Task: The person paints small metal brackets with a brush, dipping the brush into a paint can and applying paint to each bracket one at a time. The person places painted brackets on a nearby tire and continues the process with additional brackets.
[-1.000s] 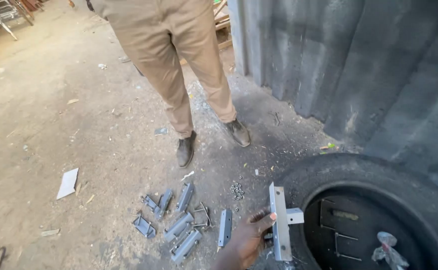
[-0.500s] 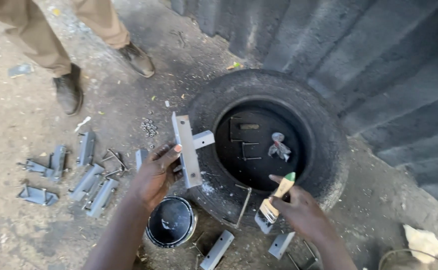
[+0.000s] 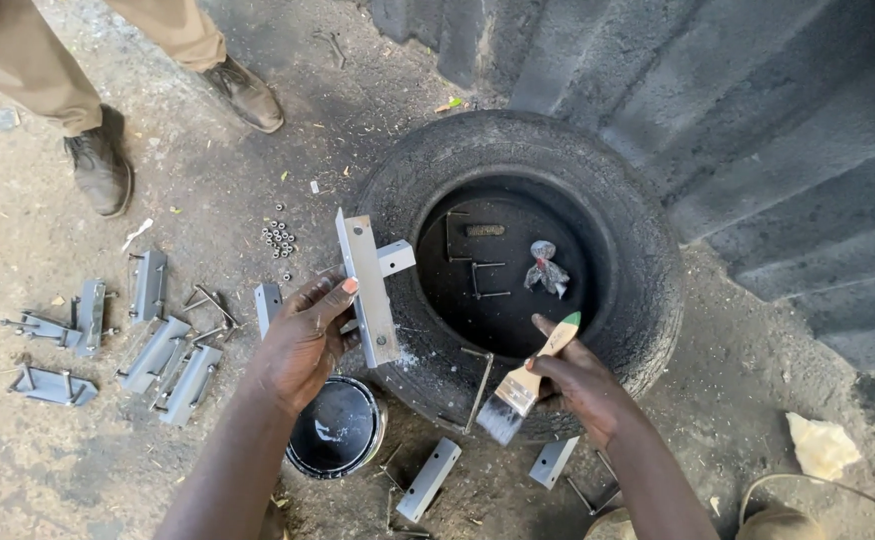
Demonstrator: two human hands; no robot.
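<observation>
Left fingers: wrapped round the grey metal angle bracket (image 3: 369, 287), thumb on its face near the middle, so the left hand (image 3: 302, 345) is gripping it firmly.
Bracket: held up off the ground over the near-left rim of the tyre (image 3: 657, 290), long bar tilted slightly, short arm jutting towards the tyre's hole; likely held clear like this so every face stays reachable.
Right fingers: closed round the pale wooden handle of the paintbrush (image 3: 527, 382), green tip pointing up towards the tyre's hole, dark-tipped bristles pointing down at the tyre's near rim.
Right hand: the right hand (image 3: 582, 385) hangs over the near rim of the tyre, brush not touching the bracket, the two apart.
Paint tin: open tin of black paint (image 3: 335, 428) on the ground just at the near-left of the tyre, right under the left hand, close for dipping by the look of it.
Inside the tyre: thin bent rods (image 3: 477, 270) and a crumpled rag (image 3: 545, 268) lying in the hole.
Left of the tyre: a spread of grey brackets (image 3: 172, 365) on the dirt, a small heap of nuts (image 3: 278, 238) nearer the tyre.
Near side of the tyre: two more short brackets (image 3: 429, 480) on the ground.
Far left of the tyre: another person's legs and brown shoes (image 3: 102, 165), standing.
Behind the tyre: a corrugated metal wall (image 3: 737, 110).
</observation>
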